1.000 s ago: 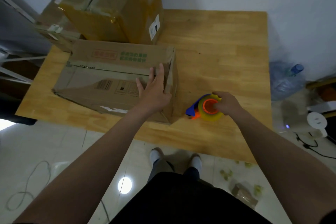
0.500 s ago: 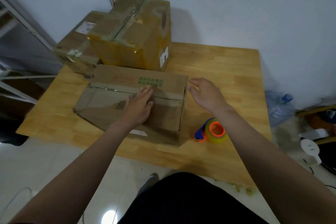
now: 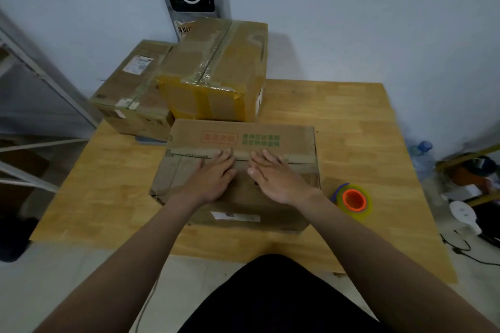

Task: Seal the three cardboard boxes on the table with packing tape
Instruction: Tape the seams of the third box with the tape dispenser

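**Both palms flat on the nearest box, tape roll parked beside it**

The left hand (image 3: 213,180) and right hand (image 3: 277,180) lie side by side on top of the nearest cardboard box (image 3: 293,139). Their fingers are straight and spread, gripping nothing, and the fingertips reach the seam where the two top flaps meet. Pressing there most likely keeps the springy flaps level and closed so that tape can bridge them. Whether a strip already covers this seam is hard to tell.

The box is dull brown corrugated board, scuffed and slightly crushed at its near left corner, with red and green print on the far flap and a white label on the front face.

Just to its right, apart from both hands, the packing tape roll (image 3: 354,201) rests on the wooden table (image 3: 346,121). It is a glossy yellowish ring around an orange core with a blue part behind, within easy reach of the right hand.

Farther back, a taller box (image 3: 216,70) wrapped in shiny, wrinkled tape stands touching a lower box (image 3: 132,97) that carries paper labels. Both look taped along their tops.
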The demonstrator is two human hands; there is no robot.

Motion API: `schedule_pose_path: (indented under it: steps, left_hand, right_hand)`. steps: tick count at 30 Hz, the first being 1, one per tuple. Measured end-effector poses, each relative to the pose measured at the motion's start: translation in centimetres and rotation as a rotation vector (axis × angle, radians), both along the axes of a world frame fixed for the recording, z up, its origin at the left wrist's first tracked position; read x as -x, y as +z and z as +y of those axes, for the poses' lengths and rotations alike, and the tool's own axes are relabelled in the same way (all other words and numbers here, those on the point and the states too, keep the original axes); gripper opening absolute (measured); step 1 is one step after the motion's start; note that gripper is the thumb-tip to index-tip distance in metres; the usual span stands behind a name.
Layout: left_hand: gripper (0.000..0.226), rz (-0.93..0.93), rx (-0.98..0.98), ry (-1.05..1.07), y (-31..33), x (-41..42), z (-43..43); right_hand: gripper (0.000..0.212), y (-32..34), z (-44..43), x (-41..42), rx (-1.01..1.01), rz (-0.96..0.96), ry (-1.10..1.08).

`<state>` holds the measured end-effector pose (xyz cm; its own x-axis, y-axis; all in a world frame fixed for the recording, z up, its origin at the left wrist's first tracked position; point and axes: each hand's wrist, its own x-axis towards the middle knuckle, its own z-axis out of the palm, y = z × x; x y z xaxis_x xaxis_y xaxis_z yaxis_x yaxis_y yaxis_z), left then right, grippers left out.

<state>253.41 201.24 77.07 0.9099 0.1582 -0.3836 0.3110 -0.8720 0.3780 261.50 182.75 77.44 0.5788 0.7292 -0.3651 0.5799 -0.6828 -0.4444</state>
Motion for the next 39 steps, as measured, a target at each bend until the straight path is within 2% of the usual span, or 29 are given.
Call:
schedule_pose_path:
  steps: [6, 9, 10, 12, 16, 20, 23, 25, 29, 31, 34, 37, 39]
  left_hand:
    - [0.077, 0.042, -0.162, 0.092, -1.6, 1.6, 2.3]
    - [0.081, 0.011, -0.215, 0.119, -1.9, 1.9, 2.5]
    - [0.083, -0.007, -0.22, 0.135, -1.9, 1.9, 2.5]
    - [0.091, -0.041, -0.219, 0.18, -2.0, 2.2, 2.7]
    - [0.1, -0.105, -0.243, 0.335, -2.0, 3.3, 4.0]
    - [0.079, -0.249, -0.241, 0.397, -2.2, 3.8, 5.7]
    - [0.065, -0.325, -0.184, 0.484, -2.0, 3.5, 6.8]
    - [0.068, -0.335, -0.125, 0.514, -1.9, 3.1, 7.4]
    - [0.071, -0.334, -0.056, 0.542, -2.2, 3.0, 8.3]
    - [0.073, -0.324, -0.046, 0.546, -2.1, 2.7, 8.6]
    - [0.081, -0.284, -0.028, 0.527, -2.1, 2.4, 9.0]
    - [0.091, -0.218, 0.018, 0.516, -1.8, 2.3, 9.5]
    - [0.093, -0.195, 0.067, 0.527, -1.9, 2.2, 9.9]
  right_hand:
    - [0.075, -2.4, -3.0, 1.3, 0.141, -0.257, -0.154]
    - [0.103, -2.8, -4.2, 2.2, 0.194, -0.385, -0.291]
    - [0.102, -2.9, -4.6, 2.3, 0.205, -0.401, -0.337]
    - [0.085, -3.1, -5.2, 2.6, 0.212, -0.415, -0.423]
    - [0.079, -3.0, -5.5, 2.5, 0.121, -0.316, -0.511]
    - [0.086, -2.3, -5.6, 2.0, -0.099, -0.16, -0.619]
    - [0.093, -2.1, -6.5, 1.0, -0.281, 0.04, -0.766]
    - [0.087, -2.0, -6.9, 0.3, -0.33, 0.129, -0.823]
    - [0.067, -2.3, -7.3, -0.4, -0.376, 0.191, -0.833]
    - [0.056, -2.5, -7.7, -0.7, -0.42, 0.298, -0.859]
    - [0.054, -2.2, -8.2, -0.8, -0.43, 0.45, -0.91]
    - [0.056, -1.8, -8.2, -1.1, -0.312, 0.414, -0.796]
    - [0.071, -1.4, -7.9, -1.4, -0.158, 0.35, -0.707]
